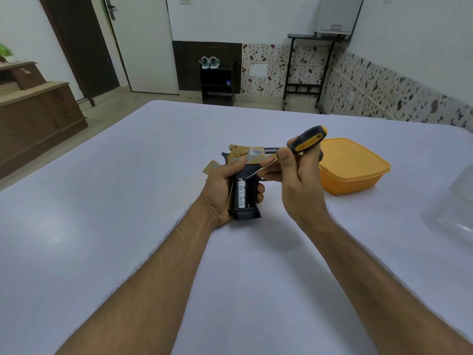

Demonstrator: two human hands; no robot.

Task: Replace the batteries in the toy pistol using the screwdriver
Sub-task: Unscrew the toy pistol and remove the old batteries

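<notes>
Left hand [220, 190] gripping toy pistol [246, 175], centre frame, battery [242, 193] exposed. Right hand [294, 175] clasping screwdriver [308, 139], tip at battery's top. Orange container [358, 172] right.

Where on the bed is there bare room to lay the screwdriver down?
Bare sheet spreads left of the left hand, and between the forearms. It is crowded to the right: the orange container sits just past the right hand, with clear plastic at the edge.
</notes>
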